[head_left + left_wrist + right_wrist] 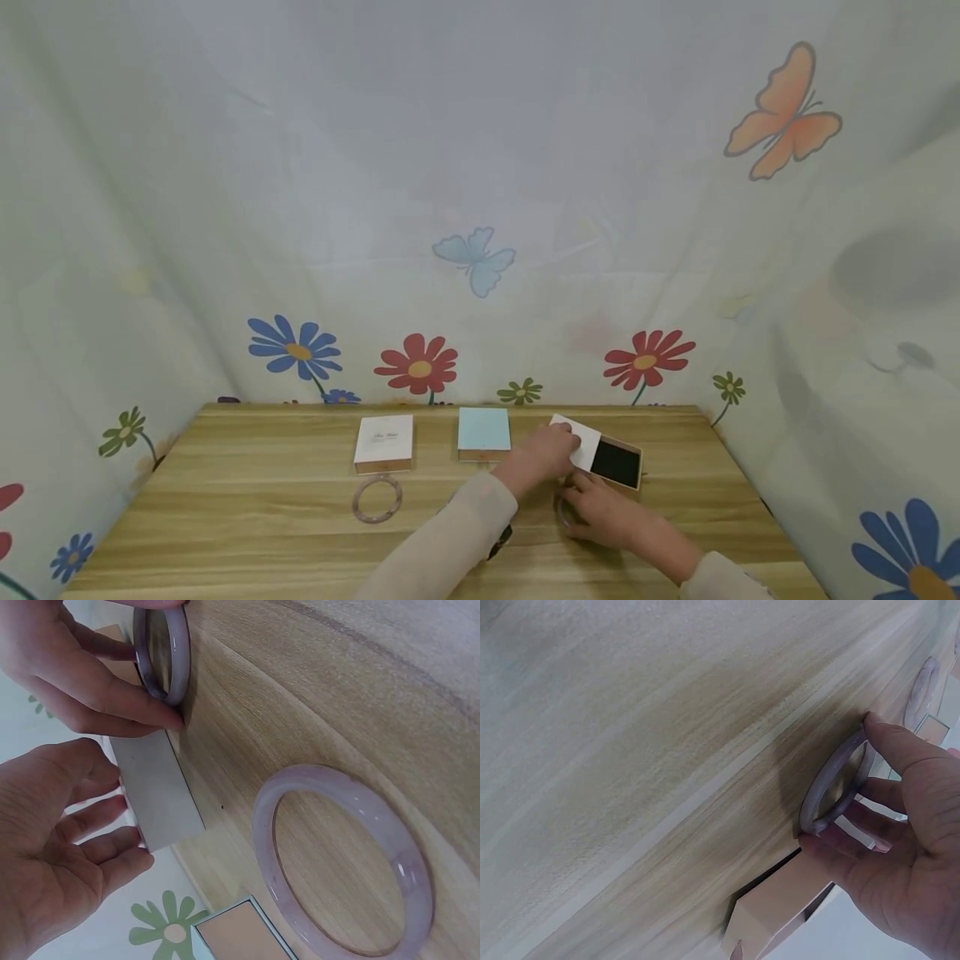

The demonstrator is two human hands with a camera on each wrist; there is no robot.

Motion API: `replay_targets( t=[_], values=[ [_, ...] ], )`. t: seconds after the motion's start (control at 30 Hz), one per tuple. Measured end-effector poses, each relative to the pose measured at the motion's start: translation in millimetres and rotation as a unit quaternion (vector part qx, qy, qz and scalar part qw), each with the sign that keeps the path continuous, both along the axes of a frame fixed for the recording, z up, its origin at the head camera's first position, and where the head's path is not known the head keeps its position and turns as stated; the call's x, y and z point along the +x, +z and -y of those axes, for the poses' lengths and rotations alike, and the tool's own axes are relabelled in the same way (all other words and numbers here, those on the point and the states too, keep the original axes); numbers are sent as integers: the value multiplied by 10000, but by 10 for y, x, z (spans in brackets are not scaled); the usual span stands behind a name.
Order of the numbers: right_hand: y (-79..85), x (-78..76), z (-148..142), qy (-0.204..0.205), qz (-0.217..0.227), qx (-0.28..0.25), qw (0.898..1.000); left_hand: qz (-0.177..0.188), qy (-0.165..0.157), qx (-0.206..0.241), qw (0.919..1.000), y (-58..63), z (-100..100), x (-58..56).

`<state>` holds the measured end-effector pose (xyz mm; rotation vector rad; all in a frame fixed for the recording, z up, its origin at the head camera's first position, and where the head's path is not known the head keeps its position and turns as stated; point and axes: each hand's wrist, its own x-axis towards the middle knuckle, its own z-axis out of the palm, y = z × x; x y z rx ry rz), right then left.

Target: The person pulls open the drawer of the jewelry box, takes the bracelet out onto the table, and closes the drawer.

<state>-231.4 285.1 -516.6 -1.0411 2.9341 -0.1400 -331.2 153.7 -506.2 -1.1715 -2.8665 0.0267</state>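
Note:
A small white drawer box (pixel 586 442) stands at the right of the table, its drawer (pixel 617 463) slid partly out to show a black lining. My left hand (pixel 553 452) grips the box's white sleeve, its fingers bent against the edge. Just in front, my right hand (pixel 603 510) holds a pale purple bangle (pixel 829 784) by its rim between thumb and fingers, tilted up close to the table. Another pale purple bangle (pixel 345 799) lies flat near my left wrist; in the head view my sleeve hides it.
Left along the table (pixel 247 492) stand a white box (pixel 384 442) with small print and a light blue box (pixel 483 431). A third bangle (pixel 377 498) lies before the white one. Behind hangs a curtain (pixel 480 167) with flowers and butterflies.

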Motion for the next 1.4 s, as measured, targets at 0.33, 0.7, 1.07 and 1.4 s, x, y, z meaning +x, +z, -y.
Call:
replay_targets(
  t=[0.33,0.7,1.07,1.4],
  values=[
    [45,-31,-100,75,-476,-302,9984,-196,-50,-16,9998,-2,34,-18],
    [116,-152,-334,76,-1272,-395,9911,-55,-56,-8,10000,-20,23,-19],
    [96,-242,-661,-1629,-1072,-503,9795,86,-72,87,9999,5,17,27],
    [36,-259,-926,-2435,-946,-387,9645,72,-70,77,9999,39,11,48]
  ],
)
